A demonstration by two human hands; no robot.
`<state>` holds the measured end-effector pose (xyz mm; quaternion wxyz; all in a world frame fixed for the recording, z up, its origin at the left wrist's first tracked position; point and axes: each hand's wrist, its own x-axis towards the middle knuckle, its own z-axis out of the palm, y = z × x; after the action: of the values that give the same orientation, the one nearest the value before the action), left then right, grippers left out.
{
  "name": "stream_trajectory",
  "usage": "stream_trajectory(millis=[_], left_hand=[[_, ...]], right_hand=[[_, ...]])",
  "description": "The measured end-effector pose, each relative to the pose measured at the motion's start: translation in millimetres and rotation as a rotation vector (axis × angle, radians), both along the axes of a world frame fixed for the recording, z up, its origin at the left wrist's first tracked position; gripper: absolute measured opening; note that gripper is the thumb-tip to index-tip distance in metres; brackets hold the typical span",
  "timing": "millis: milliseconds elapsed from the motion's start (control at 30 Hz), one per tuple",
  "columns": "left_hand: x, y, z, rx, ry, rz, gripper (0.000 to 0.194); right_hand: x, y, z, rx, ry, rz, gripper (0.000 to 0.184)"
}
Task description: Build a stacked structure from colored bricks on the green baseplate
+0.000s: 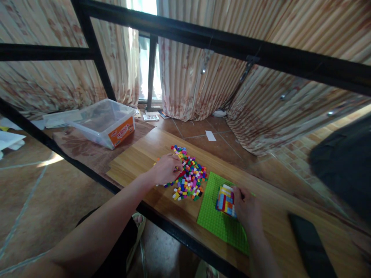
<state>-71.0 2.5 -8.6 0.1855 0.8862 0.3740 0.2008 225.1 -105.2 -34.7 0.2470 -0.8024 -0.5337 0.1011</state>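
Left forearm (101,227) nearest, slanting up to the left hand (167,168). Left hand: fingers curled down among loose bricks (193,181), most of them to its right; cannot tell whether one is pinched. Right hand (247,204): grasping the brick block (226,200) by its right edge, over the green baseplate (211,220). Block sits just left of those fingers; whether it is seated on the studs, cannot tell. Wooden counter (142,154) beneath both hands; phone (311,245) to the right of the right hand.

Handling, by judgement: block light, stiff, hard plastic, smooth-faced, mildly slippery. Weak at the joints; a twist or one-sided pull would likely split rows. Best hold: low on two opposite sides, thumb against fingers, squeeze even. Loose bricks nearly weightless, small, prone to skid; fingertip pinch across the side walls, studs left free.
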Motion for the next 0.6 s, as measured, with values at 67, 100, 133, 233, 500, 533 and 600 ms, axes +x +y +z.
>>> stream_trajectory(millis=[67, 100, 133, 233, 500, 533, 600], left_hand=[[-1.2, -2.3, 0.4, 0.045, 0.098, 0.023, 0.011], [-1.2, -3.4, 0.9, 0.061, 0.136, 0.041, 0.011], [-0.8, -4.7, 1.7, 0.074, 0.169, 0.056, 0.011], [3.1, -9.0, 4.1, 0.091, 0.244, 0.060, 0.015], [14.1, -15.6, 6.5, 0.049, 0.296, 0.117, 0.018], [14.0, -15.6, 6.8, 0.031, 0.290, 0.121, 0.018], [13.6, -15.7, 7.8, 0.001, 0.287, 0.126, 0.016]], right_hand=[[-0.5, 0.1, 0.2, 0.014, -0.003, 0.009, 0.048], [-0.8, 0.2, 0.2, 0.021, -0.005, 0.013, 0.048], [-1.1, 0.3, 0.2, 0.029, -0.008, 0.018, 0.047], [-2.0, 0.6, 0.1, 0.032, 0.001, 0.017, 0.045], [-2.3, 0.7, -1.6, 0.055, 0.004, 0.028, 0.045], [-2.3, 0.8, -1.9, 0.061, 0.009, 0.026, 0.045], [-2.4, 1.1, -2.1, 0.067, 0.016, 0.026, 0.045]])
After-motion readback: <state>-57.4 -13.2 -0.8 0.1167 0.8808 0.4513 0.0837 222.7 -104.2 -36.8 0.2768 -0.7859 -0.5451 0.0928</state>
